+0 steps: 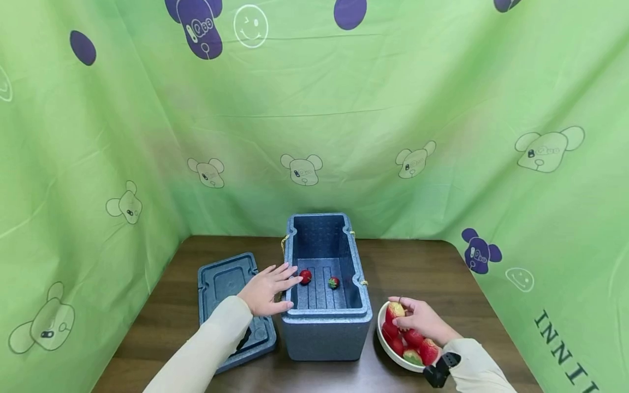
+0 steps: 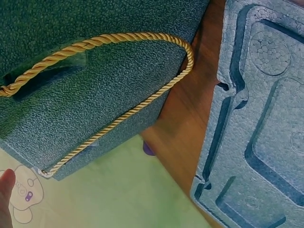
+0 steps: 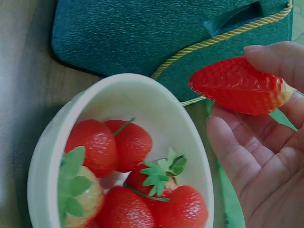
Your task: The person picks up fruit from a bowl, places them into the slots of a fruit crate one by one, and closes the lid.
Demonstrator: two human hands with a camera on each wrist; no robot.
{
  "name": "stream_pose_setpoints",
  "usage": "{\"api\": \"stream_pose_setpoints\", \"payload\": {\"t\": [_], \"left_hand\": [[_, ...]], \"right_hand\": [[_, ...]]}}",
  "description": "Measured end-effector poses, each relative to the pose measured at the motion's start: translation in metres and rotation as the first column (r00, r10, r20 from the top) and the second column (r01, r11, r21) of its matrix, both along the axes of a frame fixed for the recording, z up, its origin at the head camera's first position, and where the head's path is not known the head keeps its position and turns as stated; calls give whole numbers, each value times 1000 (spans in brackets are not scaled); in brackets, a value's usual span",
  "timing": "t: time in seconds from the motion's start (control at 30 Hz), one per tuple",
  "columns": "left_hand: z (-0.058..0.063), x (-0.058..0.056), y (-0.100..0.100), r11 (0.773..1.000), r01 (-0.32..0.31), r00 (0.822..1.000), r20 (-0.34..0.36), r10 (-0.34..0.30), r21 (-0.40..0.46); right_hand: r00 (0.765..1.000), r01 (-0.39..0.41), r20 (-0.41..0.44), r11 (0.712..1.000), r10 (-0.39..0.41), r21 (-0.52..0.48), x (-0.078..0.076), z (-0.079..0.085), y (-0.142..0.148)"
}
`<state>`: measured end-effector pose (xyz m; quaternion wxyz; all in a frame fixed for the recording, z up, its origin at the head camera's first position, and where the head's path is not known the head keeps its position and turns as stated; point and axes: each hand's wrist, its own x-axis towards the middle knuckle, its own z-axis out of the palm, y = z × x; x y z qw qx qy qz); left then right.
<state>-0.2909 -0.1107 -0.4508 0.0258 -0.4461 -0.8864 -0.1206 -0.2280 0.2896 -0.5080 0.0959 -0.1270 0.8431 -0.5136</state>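
Over the white bowl (image 3: pixel 42 175), my right hand (image 1: pixel 423 319) pinches a red strawberry (image 3: pixel 232 88) with a pale yellowish end between thumb and fingers. Several more strawberries (image 3: pixel 97 147), some with green leaves, fill the bowl. A deep blue-grey foam box (image 1: pixel 321 339) stands uncovered left of the bowl. On its ribbed floor lie two strawberries, one near the left wall (image 1: pixel 306 277) and a leafy one (image 1: pixel 334 283) further right. My left hand (image 1: pixel 267 292) is at the box's left rim, fingers straight and spread; the left wrist view catches only one fingertip (image 2: pixel 6 183).
The box's lid (image 1: pixel 221 275) lies on the brown wooden table (image 1: pixel 403 262) to the left, partly under my left forearm. Gold rope handles (image 2: pixel 123 116) hang along the box's sides. A green printed cloth (image 1: pixel 304 120) encloses the table's back and sides.
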Motion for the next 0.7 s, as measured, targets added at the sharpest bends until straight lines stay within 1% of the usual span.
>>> {"api": "stream_pose_setpoints", "payload": {"t": [0.1,0.2,0.33,0.4,0.5,0.7], "left_hand": [[1,0,1,1000,-11,1000,10,11,-12],[1,0,2,1000,-20,1000,19,20,-19],[2,-1,4,1000,-15,1000,20,15,-10],[2,-2,5,1000,-11,1000,17,11,-8],[1,-2,6,1000,-8,1000,13,8,0],[-2,1,1,1000,-7,1000,0,7,10]], "right_hand": [[1000,1,16,1000,-1,-20,-4,8,1],[1000,19,6,1000,-19,-5,-9,18,2],[999,50,-23,999,-50,12,-15,34,2],[998,54,-29,999,-54,-5,-18,40,1],[998,48,-41,998,-49,-40,-19,45,-3],[997,54,-59,997,-57,-54,-19,50,-14]]}}
